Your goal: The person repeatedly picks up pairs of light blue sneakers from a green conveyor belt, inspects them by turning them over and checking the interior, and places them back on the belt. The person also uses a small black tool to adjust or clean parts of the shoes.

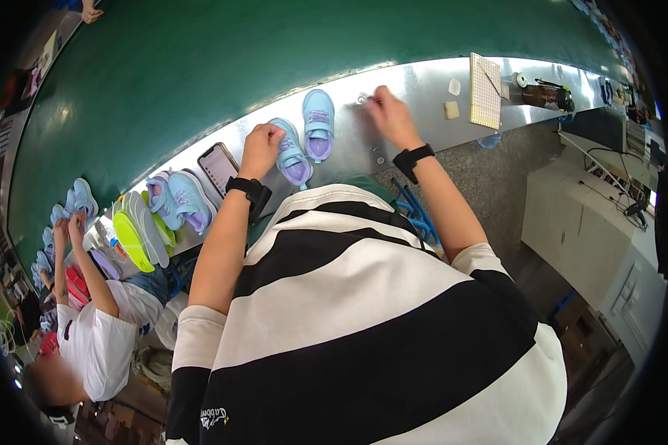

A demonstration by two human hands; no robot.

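Observation:
Two light blue sneakers with lilac linings rest on the metal edge of the bench in front of me. My left hand (263, 148) has its fingers curled closed at the side of the left sneaker (295, 162), gripping its upper edge. The other sneaker (319, 122) stands just right of it, untouched. Over the metal strip to the right hovers my right hand (393, 120), its fingers bent and smeared by motion. Whether it holds anything does not show. A small round metal piece (362, 99) lies by its fingertips.
A phone (218, 167), another pair of blue sneakers (185, 200) and yellow-green and grey insoles (137, 230) lie to the left. Farther left, a co-worker (104, 326) handles blue shoes. At right are a notepad (485, 93), a yellow block (451, 110) and a dark bottle (545, 96).

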